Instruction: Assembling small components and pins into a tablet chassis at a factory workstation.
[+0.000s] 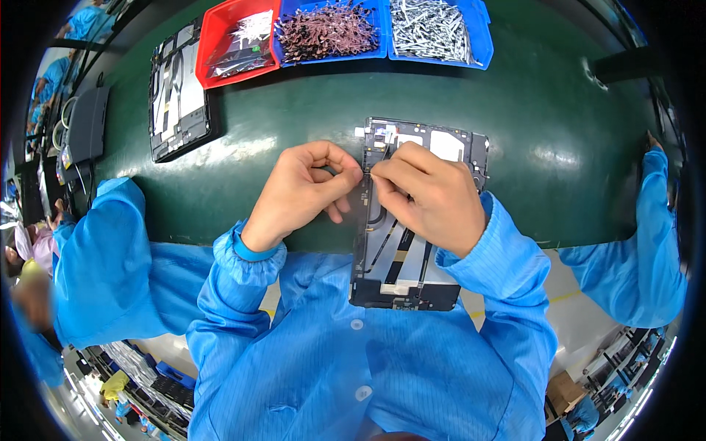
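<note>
An opened tablet (441, 268), its inside parts bare, lies upright before me with its lower end over the table's near edge. Black frame, silver plates and dark flat cables show in it. My left hand (305, 191) is at its left edge, thumb and forefinger pinched together, the other fingers curled. Over the tablet's upper half, my right hand (430, 195) pinches at the same left edge, its fingertips close to the left ones. Whatever either pinch holds is too small or hidden. My right hand covers part of the tablet's middle.
A second opened tablet (196, 126) lies at the far left, touching a red bin (243, 76) with small white parts and dark packets. Beside it stand a blue bin (334, 57) of reddish-brown cables and another blue bin (441, 61) of whitish strips. Blue-sleeved people (110, 272) sit at both sides.
</note>
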Motion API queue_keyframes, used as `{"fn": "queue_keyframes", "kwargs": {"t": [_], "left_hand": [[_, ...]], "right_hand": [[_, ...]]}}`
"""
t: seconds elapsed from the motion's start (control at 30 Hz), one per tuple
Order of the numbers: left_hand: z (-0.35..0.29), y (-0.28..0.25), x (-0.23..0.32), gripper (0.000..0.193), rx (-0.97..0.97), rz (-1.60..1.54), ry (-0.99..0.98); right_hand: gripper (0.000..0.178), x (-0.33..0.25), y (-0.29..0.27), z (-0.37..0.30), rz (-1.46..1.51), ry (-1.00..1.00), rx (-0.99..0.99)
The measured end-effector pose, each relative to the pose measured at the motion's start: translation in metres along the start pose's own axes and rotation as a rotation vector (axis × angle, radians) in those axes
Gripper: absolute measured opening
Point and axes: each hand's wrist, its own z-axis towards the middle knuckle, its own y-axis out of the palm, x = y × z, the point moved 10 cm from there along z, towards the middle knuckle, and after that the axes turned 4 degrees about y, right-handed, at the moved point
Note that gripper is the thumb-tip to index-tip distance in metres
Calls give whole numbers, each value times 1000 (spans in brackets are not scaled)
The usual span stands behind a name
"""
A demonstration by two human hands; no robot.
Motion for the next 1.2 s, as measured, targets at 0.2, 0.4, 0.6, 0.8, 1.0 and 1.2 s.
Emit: {"fn": "queue_keyframes", "kwargs": {"t": [0.2, 0.4, 0.6, 0.8, 1.0, 1.2], "left_hand": [[-4, 0, -1, 14, 53, 15, 61], [-5, 2, 0, 11, 95, 21, 94], [-3, 1, 2, 9, 103, 15, 76], [-2, 1, 2, 10, 86, 24, 39], [-1, 2, 4, 12, 65, 19, 49], [5, 4, 9, 18, 44, 118, 102]], "right_hand": [[13, 0, -2, 0, 19, -5, -2], [11, 2, -2, -1, 20, 6, -9], [7, 3, -1, -1, 43, 1, -4], [7, 2, -3, -4, 83, 39, 1], [10, 8, -4, -3, 112, 117, 5], [11, 3, -5, 3, 56, 92, -18]]}}
